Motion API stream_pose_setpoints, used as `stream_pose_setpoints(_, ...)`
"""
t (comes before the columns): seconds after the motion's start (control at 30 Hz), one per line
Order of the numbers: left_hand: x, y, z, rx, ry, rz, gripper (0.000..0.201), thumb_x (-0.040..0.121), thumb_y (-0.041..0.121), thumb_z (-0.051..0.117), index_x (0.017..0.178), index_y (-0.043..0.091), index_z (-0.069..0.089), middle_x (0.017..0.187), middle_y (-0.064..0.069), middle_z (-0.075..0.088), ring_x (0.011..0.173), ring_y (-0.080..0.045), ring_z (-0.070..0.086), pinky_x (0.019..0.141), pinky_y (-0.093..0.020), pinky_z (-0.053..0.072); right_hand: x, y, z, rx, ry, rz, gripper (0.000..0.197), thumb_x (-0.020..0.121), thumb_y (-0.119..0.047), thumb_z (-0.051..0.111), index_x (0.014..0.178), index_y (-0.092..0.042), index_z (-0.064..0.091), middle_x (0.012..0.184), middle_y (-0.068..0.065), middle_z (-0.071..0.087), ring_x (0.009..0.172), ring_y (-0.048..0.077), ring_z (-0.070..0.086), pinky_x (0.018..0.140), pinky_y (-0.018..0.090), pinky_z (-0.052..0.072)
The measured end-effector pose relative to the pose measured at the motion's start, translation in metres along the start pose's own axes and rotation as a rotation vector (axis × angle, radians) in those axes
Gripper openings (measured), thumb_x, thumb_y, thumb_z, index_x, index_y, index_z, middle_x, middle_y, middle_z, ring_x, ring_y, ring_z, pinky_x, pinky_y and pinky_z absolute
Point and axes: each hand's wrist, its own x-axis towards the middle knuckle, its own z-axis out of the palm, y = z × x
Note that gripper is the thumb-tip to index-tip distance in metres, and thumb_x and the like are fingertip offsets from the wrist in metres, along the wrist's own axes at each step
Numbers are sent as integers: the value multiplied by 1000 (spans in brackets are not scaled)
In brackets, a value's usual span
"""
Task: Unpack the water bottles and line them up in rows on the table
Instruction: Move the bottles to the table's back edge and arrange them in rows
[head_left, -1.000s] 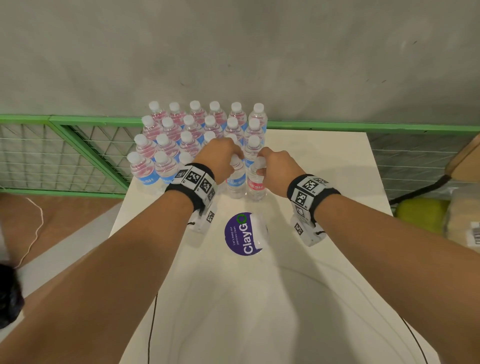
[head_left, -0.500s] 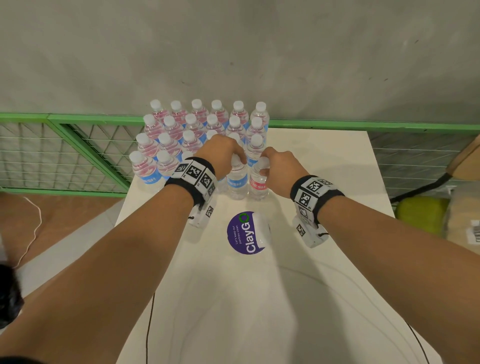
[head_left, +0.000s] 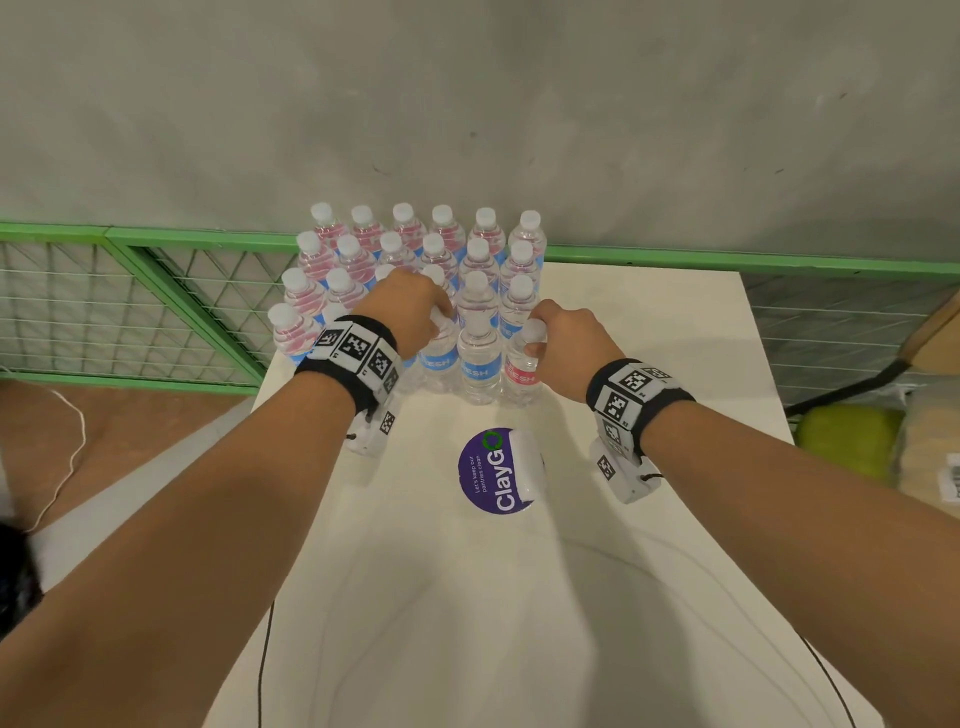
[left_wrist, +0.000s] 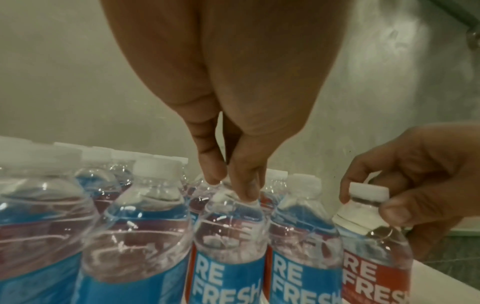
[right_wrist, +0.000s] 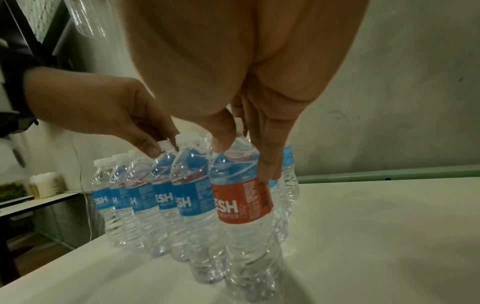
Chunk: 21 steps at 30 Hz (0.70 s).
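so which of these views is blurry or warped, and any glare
Head view: sharp in the middle, the green rail bowed by the wide lens, soft arm shadows on the table. Left wrist view: near bottles smeared, palm huge. Right wrist view: dim, red-label bottle readable, glints on the plastic.

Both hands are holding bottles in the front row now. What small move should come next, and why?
Probably both hands should let go and lift straight up. The right hand pinches the red-label bottle at its neck, and the left hand holds a blue-label bottle by its top. Both bottles appear to stand upright on the table, closing the front row, so the grip seems no longer needed.
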Motion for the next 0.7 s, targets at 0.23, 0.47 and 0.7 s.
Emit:
stream_pose_setpoints(0.23,-2,3,-1,61,-20,48,41,86,24,68,126,25,60,118,-6,60,113,-28,53,90,-40,49,4,-10,-3,-67,67,33,42,88,-40,63,114,-9,55,103,16,63,93,34,63,75,33,50)
stream_pose_setpoints(0.47,-2,21,7,53,42,124,53,79,51,71,126,32,57,115,4,61,109,-22,51,88,-41,48,10,-6,-21,-261,15,60,66,74,-74,59,102,-14,56,89,4,59,74,24,53,63,30,42)
stream_pose_setpoints(0.7,3,25,13,84,73,75,41,84,39,68,123,32,59,108,4,68,103,-23,57,89,-42,48,13,2,-14,-186,-94,-233,50,78,-9,70,124,-26,60,121,6,57,110,27,56,93,32,44)
